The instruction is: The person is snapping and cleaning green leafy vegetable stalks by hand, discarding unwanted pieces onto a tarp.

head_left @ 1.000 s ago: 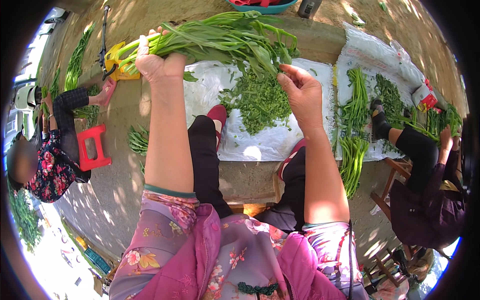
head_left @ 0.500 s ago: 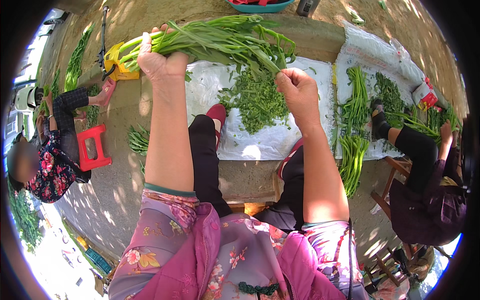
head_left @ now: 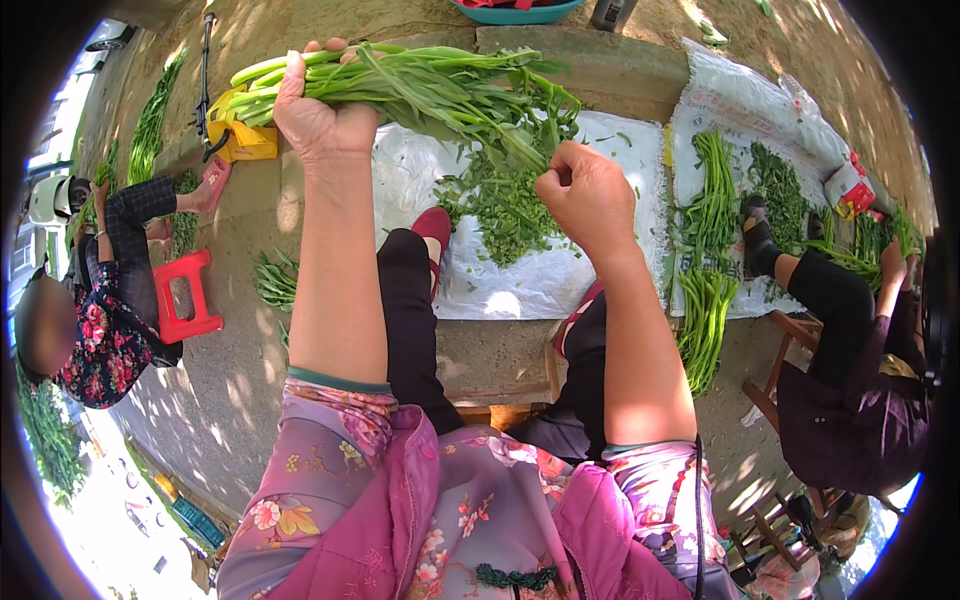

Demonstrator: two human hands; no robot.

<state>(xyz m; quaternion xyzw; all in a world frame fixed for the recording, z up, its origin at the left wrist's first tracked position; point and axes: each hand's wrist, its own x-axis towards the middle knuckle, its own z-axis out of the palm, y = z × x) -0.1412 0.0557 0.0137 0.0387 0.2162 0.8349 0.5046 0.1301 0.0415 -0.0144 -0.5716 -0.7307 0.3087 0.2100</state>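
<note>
My left hand (head_left: pixel 325 125) is wrapped round the stems of a bunch of long-stemmed leafy greens (head_left: pixel 430 85), held up level with its leafy ends toward the right. My right hand (head_left: pixel 590 195) is closed, thumb against curled fingers, just below the leafy ends. Whatever it pinches, if anything, is hidden. Beneath the bunch, a heap of loose green leaves (head_left: pixel 515 215) lies on a white sheet (head_left: pixel 620 270) spread on the ground before my feet.
On the right, stem bundles (head_left: pixel 707 320) lie by a second white sheet (head_left: pixel 700 100), where a seated person (head_left: pixel 850 420) handles greens. To the left are a red stool (head_left: pixel 185 300), another person (head_left: pixel 110 340), a yellow bag (head_left: pixel 248 140) and a small pile of greens (head_left: pixel 277 280).
My right hand has pulled slightly down from the leafy ends, its fingers more curled. The bunch in my left hand has dipped a little and shifted slightly left.
</note>
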